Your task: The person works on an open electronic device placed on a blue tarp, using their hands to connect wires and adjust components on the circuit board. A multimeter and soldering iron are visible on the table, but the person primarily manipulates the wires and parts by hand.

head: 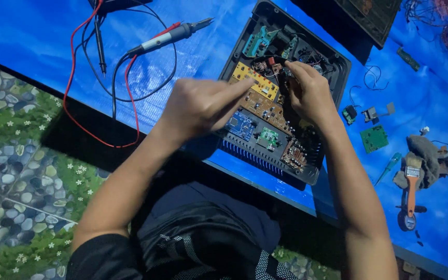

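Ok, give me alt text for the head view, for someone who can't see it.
Both hands work over an open black electronics case packed with circuit boards: the right hand touches parts inside, the blurred left hand hovers above. Multimeter probes and a paintbrush lie on the blue table.

— Count of items on the blue table cover [37, 31]?

— One open black casing [333, 62] at twelve o'clock, holding at least six circuit boards: one yellow [257, 80], one brown [265, 106], one blue [240, 126], two green or teal, one small brown.

— Tools?

— Two meter probes [169, 35], at eleven o'clock. One paintbrush [412, 184] and one loose green board [374, 138], at three o'clock.

— Hands?

— Two: left hand [200, 106], right hand [309, 91].
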